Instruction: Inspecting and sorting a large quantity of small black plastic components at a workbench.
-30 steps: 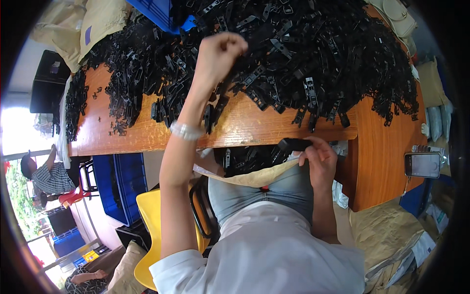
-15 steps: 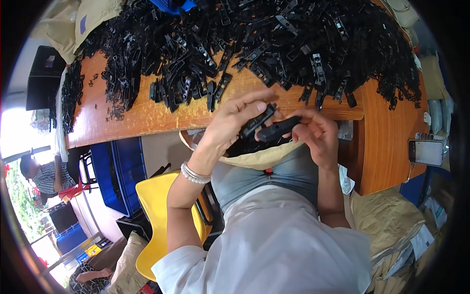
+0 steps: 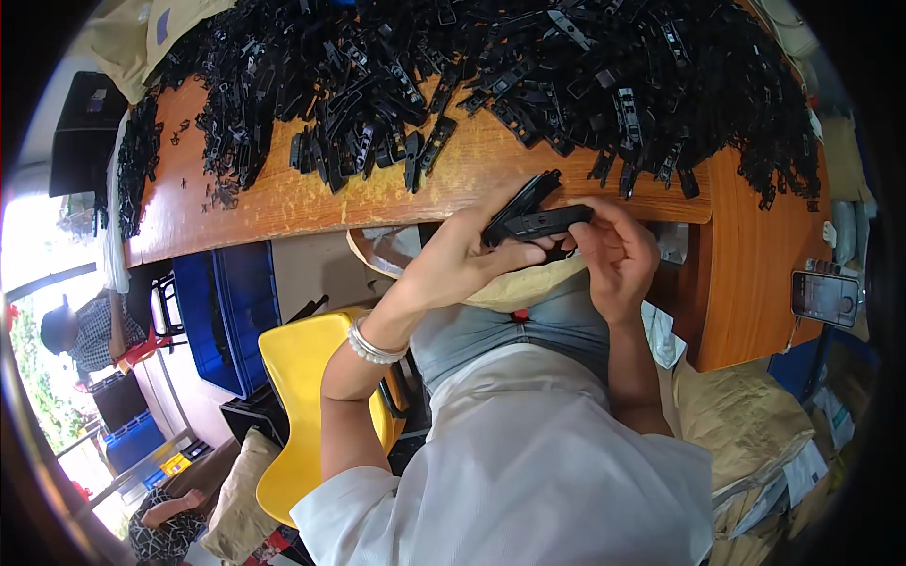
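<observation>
Over the open sack [image 3: 528, 290] in my lap, both hands are close together at the table's front edge. My left hand [image 3: 455, 259] is closed around a few slim black plastic parts [image 3: 530, 193], which fan out above its fingers. A longer black plastic piece [image 3: 545, 224] lies across them. My right hand [image 3: 618, 253] pinches the right end of that long piece between thumb and fingers, while its left end rests against the parts in my left hand. The left fingers are partly hidden behind the pieces.
A large heap of black plastic parts [image 3: 377, 94] covers the back of the wooden table [image 3: 311, 203]. A yellow chair [image 3: 307, 406] and blue crates [image 3: 222, 321] stand at left. At right are a phone on a stand [image 3: 824, 297] and brown sacks [image 3: 741, 424]. Other people sit far left.
My left hand has turned, its thumb now lower, near the long piece. The long piece has risen and now crosses the parts in my left hand. The view has shifted slightly.
</observation>
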A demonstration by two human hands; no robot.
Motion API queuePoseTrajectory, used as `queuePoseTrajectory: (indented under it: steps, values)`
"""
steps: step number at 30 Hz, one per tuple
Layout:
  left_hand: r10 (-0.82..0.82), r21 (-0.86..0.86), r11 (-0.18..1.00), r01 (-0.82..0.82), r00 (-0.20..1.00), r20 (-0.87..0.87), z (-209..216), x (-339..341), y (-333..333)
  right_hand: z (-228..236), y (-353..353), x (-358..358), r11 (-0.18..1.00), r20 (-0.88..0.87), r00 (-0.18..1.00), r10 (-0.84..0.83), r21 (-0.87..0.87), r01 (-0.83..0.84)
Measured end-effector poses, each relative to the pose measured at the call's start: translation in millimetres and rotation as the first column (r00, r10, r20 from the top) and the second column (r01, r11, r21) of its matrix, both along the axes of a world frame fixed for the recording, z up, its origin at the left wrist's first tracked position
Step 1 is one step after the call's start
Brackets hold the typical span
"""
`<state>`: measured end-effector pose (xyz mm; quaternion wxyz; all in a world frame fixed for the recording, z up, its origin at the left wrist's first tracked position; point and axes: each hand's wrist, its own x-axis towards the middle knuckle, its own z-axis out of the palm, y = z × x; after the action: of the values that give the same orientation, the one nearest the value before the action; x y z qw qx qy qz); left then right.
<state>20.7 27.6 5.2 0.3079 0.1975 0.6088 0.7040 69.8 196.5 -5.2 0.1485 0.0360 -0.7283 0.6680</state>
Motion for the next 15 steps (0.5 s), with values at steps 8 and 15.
queuePoseTrajectory:
  steps: [8, 15]
  values:
    - [-0.024, -0.291, 0.949, -0.124, 0.889, -0.458, 10, 7, -3, 8, -3, 1, 0.992, 0.125, 0.985, 0.121, 0.009, -0.123]
    - [0.062, -0.288, 0.927, -0.239, 0.858, -0.511, 13, 13, -5, 10, -4, -8, 0.977, -0.001, 0.985, 0.175, 0.120, -0.173]
